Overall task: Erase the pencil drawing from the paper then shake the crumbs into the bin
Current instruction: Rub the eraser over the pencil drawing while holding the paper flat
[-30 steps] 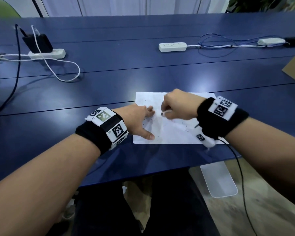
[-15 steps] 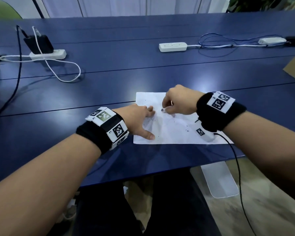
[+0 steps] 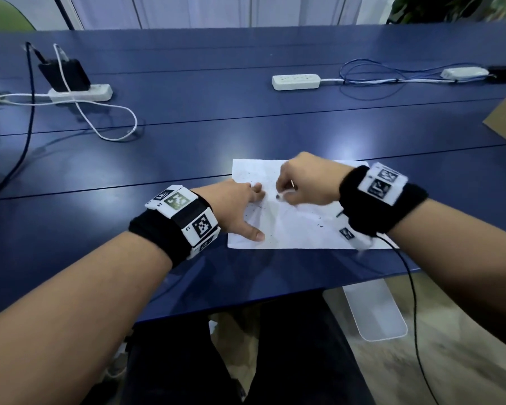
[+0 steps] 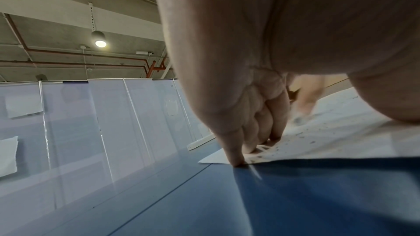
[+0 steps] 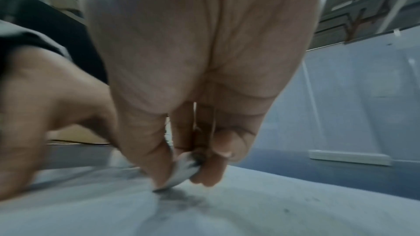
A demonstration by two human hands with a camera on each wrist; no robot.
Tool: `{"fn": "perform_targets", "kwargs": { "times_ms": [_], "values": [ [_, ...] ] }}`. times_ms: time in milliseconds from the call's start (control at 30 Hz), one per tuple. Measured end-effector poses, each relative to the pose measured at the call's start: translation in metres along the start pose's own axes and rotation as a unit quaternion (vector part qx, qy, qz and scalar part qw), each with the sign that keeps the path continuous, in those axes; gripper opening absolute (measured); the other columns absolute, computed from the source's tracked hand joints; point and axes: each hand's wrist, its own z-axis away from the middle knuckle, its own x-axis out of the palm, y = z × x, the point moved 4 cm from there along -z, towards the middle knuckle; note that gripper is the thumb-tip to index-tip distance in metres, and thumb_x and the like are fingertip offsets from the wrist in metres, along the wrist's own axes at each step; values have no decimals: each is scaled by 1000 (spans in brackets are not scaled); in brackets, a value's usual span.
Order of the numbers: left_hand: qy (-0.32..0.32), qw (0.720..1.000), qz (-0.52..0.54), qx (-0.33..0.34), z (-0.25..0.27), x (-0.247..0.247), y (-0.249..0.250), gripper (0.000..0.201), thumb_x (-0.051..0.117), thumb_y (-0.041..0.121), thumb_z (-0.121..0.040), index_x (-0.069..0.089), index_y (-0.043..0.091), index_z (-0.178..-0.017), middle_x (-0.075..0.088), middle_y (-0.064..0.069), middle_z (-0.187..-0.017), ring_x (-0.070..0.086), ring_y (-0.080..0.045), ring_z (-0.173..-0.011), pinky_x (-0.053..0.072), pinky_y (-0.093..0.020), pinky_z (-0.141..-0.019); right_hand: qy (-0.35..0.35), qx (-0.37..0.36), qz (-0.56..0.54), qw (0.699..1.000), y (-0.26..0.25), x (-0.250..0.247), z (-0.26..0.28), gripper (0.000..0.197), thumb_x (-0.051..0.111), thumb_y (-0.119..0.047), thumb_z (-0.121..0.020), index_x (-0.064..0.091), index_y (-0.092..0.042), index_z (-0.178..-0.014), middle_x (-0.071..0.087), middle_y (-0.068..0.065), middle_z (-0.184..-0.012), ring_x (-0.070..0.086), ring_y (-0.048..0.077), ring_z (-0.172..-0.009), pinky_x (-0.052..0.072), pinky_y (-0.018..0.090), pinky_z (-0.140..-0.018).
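A person sits at a dark blue worktop [image 3: 187,147] with a white sheet of paper [image 3: 292,229] lying flat near its front edge. The left hand [image 3: 234,209] rests on the sheet's left side, fingers [image 4: 236,157] straight and spread, fingertips and thumb pressing the paper down to hold it steady. The right hand [image 3: 304,179] is just beside it over the middle of the sheet, thumb and fingers curled and pinching a small pale eraser [image 5: 184,170], whose lower edge touches the paper on a grey smudge [image 5: 179,198]. The right hand looks blurred in all views, which suggests rubbing. Dark crumbs [image 3: 254,210] are scattered over the sheet, mostly near the left fingertips and toward the far left corner. So the erasing step appears to be in hand, and well along: only faint smudging shows, though whether any pencil line remains under the hands cannot be told. The shaking step is not yet begun. No bin can be identified with certainty; a pale tray-like shape [image 3: 374,311] on the floor below the worktop's front edge may or may not be it. The next move likely calls for firm, short strokes over the smudge while the left hand pins the sheet, then lifting the paper level so the crumbs do not slide off early.
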Motion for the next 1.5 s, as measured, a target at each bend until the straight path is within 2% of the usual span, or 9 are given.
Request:
{"fn": "perform_targets", "kwargs": {
  "times_ms": [167, 333, 400, 500, 600, 833, 1067, 1267, 1500],
  "values": [
    [-2, 1000, 4, 8, -1, 1, 0, 99, 62, 66, -78, 18, 21, -154, 12, 4, -162, 30, -25, -142, 26, -39, -116, -66, -90, -3, 994, -30, 17, 33, 22, 64, -27, -81, 73, -23, -100, 67, -4, -90, 51, 11, -74, 46, 26, -75],
    [-3, 1000, -6, 9, 0, 0, 2, 99, 61, 67, -78, 19, 21, -154, 16, 5, -161, 34, -26, -140, 31, -40, -113, 2, 32, -4, 999, 6, -4, -7, 19, 61, -28, -88, 73, -15, -85, 71, -2, -71, 64, 22, -77, 48, 28, -67],
    [-3, 1000, -9, 8, 1, 0, 3, 98, 61, 67, -78, 18, 22, -154, 13, 5, -162, 33, -25, -141, 30, -39, -114, 2, 38, 4, 999, 9, -5, -10, 19, 62, -28, -87, 73, -13, -87, 72, 1, -76, 66, 24, -81, 52, 32, -70],
    [1, 1000, 1, 6, 0, 0, 2, 99, 62, 66, -79, 17, 22, -155, 13, 3, -162, 29, -24, -143, 27, -37, -115, -17, -39, -5, 999, -14, 6, 10, 22, 65, -25, -80, 75, -19, -98, 71, -2, -90, 60, 18, -82, 52, 31, -80],
    [-4, 1000, 6, 12, -1, 2, 1, 99, 63, 64, -79, 17, 20, -154, 10, 2, -162, 25, -22, -145, 24, -38, -117, -60, -93, -17, 994, -32, 17, 29, 22, 65, -26, -81, 74, -22, -101, 64, -7, -90, 52, 11, -78, 47, 27, -78],
    [0, 1000, 15, 11, 0, 2, -1, 100, 62, 67, -77, 16, 23, -155, 12, 4, -162, 27, -22, -144, 27, -40, -116, 24, 43, -1, 999, 16, -7, -18, 18, 62, -27, -88, 74, -15, -90, 73, 1, -82, 64, 24, -83, 49, 30, -69],
    [5, 999, 32, 15, 0, 3, -1, 99, 64, 64, -79, 16, 21, -154, 8, 3, -163, 21, -21, -146, 20, -38, -118, -48, -108, 0, 993, -24, 16, 25, 21, 65, -27, -81, 75, -23, -99, 65, -6, -90, 47, 8, -72, 42, 24, -75],
    [-2, 1000, 16, 12, 0, 1, 0, 98, 62, 66, -79, 17, 23, -154, 11, 4, -162, 25, -23, -145, 25, -40, -116, 18, 27, -4, 999, 15, -3, -13, 19, 61, -31, -87, 73, -17, -83, 71, -1, -74, 63, 23, -77, 51, 30, -67],
    [3, 1000, 23, 14, 0, 2, 0, 99, 63, 64, -79, 16, 21, -155, 10, 2, -162, 22, -22, -146, 22, -38, -118, -50, -105, -22, 993, -23, 16, 27, 20, 67, -27, -81, 75, -22, -99, 67, -7, -93, 49, -3, -65, 42, 22, -75]
  ]
}}
